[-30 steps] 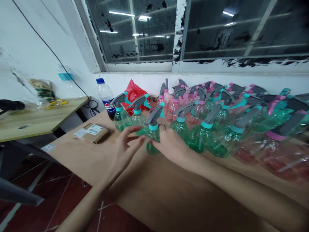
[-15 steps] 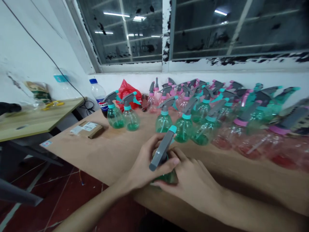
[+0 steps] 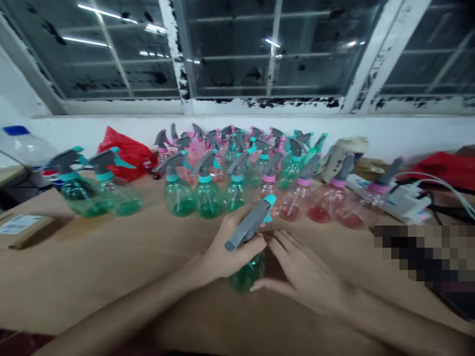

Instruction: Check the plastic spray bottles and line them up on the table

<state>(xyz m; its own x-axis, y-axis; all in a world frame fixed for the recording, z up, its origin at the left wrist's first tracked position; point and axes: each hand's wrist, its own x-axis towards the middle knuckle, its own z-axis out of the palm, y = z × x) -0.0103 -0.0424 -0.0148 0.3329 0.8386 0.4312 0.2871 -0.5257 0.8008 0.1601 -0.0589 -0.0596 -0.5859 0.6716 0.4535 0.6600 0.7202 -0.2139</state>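
A green spray bottle [image 3: 245, 277] with a grey and teal trigger head stands on the table in front of me. My left hand [image 3: 224, 244] is closed round its neck, just below the head. At the bottle's right side my right hand [image 3: 306, 272] is open, fingers stretched out and thumb apart. Its thumb tip is at the lower part of the bottle; whether it touches, I cannot tell. Behind my hands runs a row of spray bottles, green ones such as this bottle [image 3: 210, 200] and pink ones such as this bottle [image 3: 322, 203].
Two more green bottles [image 3: 79, 198] stand at the left, near a small cardboard box [image 3: 25, 230]. A red plastic bag [image 3: 124, 155] lies by the wall. On the right are a white power strip [image 3: 408, 202] with cables and a blurred-out dark object [image 3: 426, 259].
My view has swung right, bringing the power strip into sight. My right hand has loosened from the bottle and its fingers have straightened. My left hand keeps its hold on the neck.
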